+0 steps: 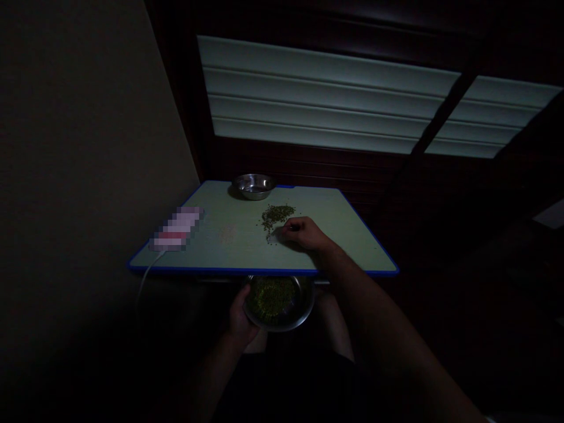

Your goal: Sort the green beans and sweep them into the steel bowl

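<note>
My left hand (242, 320) grips the left rim of a metal bowl (304, 314), held just below the table's front edge. Small green beans, like mung beans (271, 296), lie inside that bowl. On the tabletop, my right hand (304, 232) is closed in a pinch on a small pale, see-through flat piece (275, 236), whose exact kind I cannot make out. A loose pile of green beans (277, 215) spreads just beyond my right fingers, with a few strays around it.
The pale table (238, 252) has a blue edge. At its back stands a second metal bowl (254, 187). A blurred-out phone-like object (177, 229) with a white cable (147, 273) lies at the left. A wall and dark slatted panels enclose the table; the room is dim.
</note>
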Action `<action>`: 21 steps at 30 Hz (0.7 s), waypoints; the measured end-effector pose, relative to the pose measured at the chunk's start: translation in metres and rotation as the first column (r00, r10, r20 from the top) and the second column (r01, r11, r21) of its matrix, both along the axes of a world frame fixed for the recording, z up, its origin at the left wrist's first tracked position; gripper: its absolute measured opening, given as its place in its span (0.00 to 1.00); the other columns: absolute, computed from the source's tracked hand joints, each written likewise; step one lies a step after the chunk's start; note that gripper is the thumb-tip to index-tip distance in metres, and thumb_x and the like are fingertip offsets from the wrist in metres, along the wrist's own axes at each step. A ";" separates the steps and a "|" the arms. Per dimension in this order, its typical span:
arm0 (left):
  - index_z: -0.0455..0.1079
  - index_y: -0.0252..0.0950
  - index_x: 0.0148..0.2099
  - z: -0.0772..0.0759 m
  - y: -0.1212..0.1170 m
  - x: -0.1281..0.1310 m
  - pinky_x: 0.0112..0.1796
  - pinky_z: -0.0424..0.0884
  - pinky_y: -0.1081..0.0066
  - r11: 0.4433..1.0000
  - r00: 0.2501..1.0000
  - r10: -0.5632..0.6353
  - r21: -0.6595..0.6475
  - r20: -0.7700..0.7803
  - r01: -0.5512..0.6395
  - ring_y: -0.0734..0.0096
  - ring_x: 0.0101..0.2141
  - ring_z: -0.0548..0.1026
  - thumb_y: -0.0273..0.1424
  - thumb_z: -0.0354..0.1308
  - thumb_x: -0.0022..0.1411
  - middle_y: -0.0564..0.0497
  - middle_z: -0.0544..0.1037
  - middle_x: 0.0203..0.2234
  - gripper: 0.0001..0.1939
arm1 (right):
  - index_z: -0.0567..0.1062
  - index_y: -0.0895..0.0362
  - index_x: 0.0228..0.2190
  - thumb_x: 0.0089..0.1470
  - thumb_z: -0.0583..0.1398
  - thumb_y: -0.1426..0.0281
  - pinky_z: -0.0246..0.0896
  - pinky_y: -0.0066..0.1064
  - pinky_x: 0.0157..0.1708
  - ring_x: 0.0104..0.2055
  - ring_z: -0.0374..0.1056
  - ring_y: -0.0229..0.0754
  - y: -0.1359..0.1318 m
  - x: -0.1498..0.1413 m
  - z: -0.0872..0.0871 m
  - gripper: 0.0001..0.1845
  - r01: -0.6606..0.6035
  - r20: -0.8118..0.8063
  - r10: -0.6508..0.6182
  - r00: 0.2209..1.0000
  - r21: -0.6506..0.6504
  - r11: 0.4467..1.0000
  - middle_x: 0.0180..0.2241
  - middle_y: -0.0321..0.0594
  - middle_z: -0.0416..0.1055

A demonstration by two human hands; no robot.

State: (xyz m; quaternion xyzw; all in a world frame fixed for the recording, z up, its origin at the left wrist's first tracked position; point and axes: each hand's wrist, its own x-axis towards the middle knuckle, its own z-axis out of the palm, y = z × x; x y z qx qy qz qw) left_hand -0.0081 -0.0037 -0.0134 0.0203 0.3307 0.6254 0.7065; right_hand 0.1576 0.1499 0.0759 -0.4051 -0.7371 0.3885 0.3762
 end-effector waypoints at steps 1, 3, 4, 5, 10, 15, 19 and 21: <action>0.77 0.32 0.38 0.000 0.000 0.000 0.50 0.69 0.54 1.000 1.000 0.003 -0.006 -0.001 -0.003 0.54 0.42 0.79 0.31 0.55 0.57 0.44 0.83 0.31 0.12 | 0.75 0.60 0.23 0.38 0.63 0.65 0.56 0.29 0.30 0.27 0.61 0.35 0.000 0.000 0.000 0.10 -0.003 0.004 0.003 1.000 0.000 1.000 0.23 0.36 0.69; 0.77 0.32 0.38 0.001 0.000 0.001 0.50 0.69 0.54 1.000 1.000 0.013 -0.013 -0.001 -0.013 0.55 0.40 0.79 0.31 0.55 0.57 0.45 0.83 0.31 0.12 | 0.75 0.60 0.23 0.39 0.63 0.64 0.55 0.29 0.30 0.27 0.60 0.34 -0.001 -0.001 0.001 0.10 -0.012 0.008 0.012 1.000 -0.001 1.000 0.23 0.36 0.68; 0.77 0.32 0.38 0.001 0.000 0.001 0.50 0.69 0.54 1.000 1.000 0.020 -0.016 -0.001 -0.020 0.55 0.39 0.79 0.31 0.55 0.57 0.45 0.83 0.31 0.12 | 0.75 0.60 0.23 0.39 0.63 0.64 0.55 0.28 0.29 0.27 0.60 0.34 -0.002 -0.002 0.002 0.11 -0.017 0.008 0.017 1.000 -0.001 1.000 0.23 0.36 0.68; 0.77 0.32 0.38 0.001 0.000 0.001 0.50 0.70 0.55 0.999 1.000 0.027 -0.019 0.000 -0.027 0.56 0.39 0.79 0.31 0.55 0.57 0.45 0.83 0.31 0.12 | 0.74 0.60 0.23 0.40 0.63 0.64 0.55 0.28 0.29 0.27 0.60 0.34 -0.003 -0.003 0.002 0.11 -0.021 0.007 0.021 1.000 -0.001 1.000 0.23 0.36 0.68; 0.77 0.33 0.37 -0.001 0.001 -0.001 0.49 0.70 0.55 1.000 0.999 0.024 -0.008 0.024 -0.024 0.57 0.37 0.80 0.31 0.54 0.58 0.45 0.83 0.31 0.11 | 0.73 0.60 0.23 0.40 0.63 0.63 0.55 0.28 0.28 0.26 0.59 0.33 -0.010 -0.006 0.008 0.12 -0.071 0.025 0.072 0.997 -0.059 0.996 0.22 0.36 0.67; 0.77 0.32 0.39 -0.004 0.002 -0.003 0.50 0.69 0.54 1.000 0.999 -0.010 0.004 0.042 0.010 0.54 0.41 0.79 0.32 0.54 0.58 0.44 0.83 0.32 0.13 | 0.72 0.61 0.25 0.41 0.63 0.62 0.53 0.26 0.25 0.24 0.57 0.32 -0.024 -0.006 0.017 0.13 -0.183 0.068 0.198 0.978 -0.182 0.966 0.22 0.34 0.66; 0.77 0.34 0.39 -0.006 0.003 -0.003 0.49 0.70 0.55 1.000 0.999 0.006 -0.002 0.052 -0.006 0.55 0.40 0.79 0.32 0.54 0.58 0.45 0.83 0.31 0.13 | 0.72 0.61 0.27 0.45 0.62 0.65 0.53 0.25 0.25 0.23 0.57 0.31 -0.038 -0.005 0.024 0.11 -0.241 0.118 0.268 0.956 -0.205 0.949 0.23 0.33 0.65; 0.77 0.34 0.40 -0.006 0.003 -0.003 0.49 0.70 0.56 1.000 0.999 0.013 0.009 0.051 -0.013 0.56 0.39 0.80 0.32 0.54 0.58 0.45 0.83 0.31 0.13 | 0.72 0.61 0.26 0.45 0.62 0.66 0.54 0.26 0.27 0.24 0.57 0.31 -0.043 -0.005 0.025 0.09 -0.261 0.149 0.287 0.946 -0.172 0.950 0.23 0.33 0.66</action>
